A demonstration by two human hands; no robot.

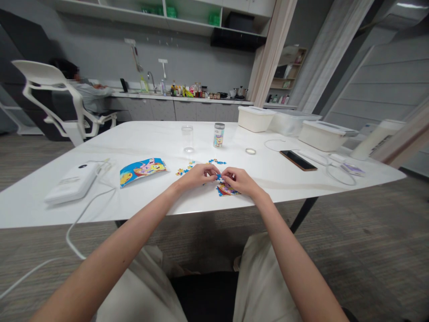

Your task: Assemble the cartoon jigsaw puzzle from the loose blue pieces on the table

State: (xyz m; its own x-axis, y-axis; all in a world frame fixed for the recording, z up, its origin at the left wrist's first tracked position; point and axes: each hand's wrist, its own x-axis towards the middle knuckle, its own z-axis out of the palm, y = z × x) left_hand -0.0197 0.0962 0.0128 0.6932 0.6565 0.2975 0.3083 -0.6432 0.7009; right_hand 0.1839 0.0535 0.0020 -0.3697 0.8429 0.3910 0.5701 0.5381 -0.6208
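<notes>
A: ok so where's the puzzle stuff exactly?

B: The blue puzzle bit [219, 177] is just right of the middle of the frame, a little below centre, up between the fingertips. Too small to tell if it's one piece or a couple.

A: And the hands?

B: Left hand [200, 175] comes in from the lower left, right hand [240, 181] from the lower right. Both grips are pinched nearly closed on that blue bit, thumbs and fingers almost meeting.

A: Anything under them?

B: Yeah, a joined section [225, 191] lies flat right below the right hand, partly hidden by it. Loose pieces [182, 171] are scattered just left of the left hand, and a small blue cluster [217, 161] sits just above the hands.

A: What else is on the table [281, 184]?

B: Left of centre there's a curled picture card [143, 171], blue with cartoon characters. Above the hands, a clear jar [188, 139] and a printed can [219, 135] stand upright, with a round lid [250, 151] lying to the right. Further right, a phone [298, 160] with white cables around it, then pale storage bins [256, 119] towards the upper right. Far left, a white device [73, 183] with a cord.

A: Anyone else around?

B: A person [95, 96] in a white chair [43, 74], upper left, well apart from the table.
</notes>
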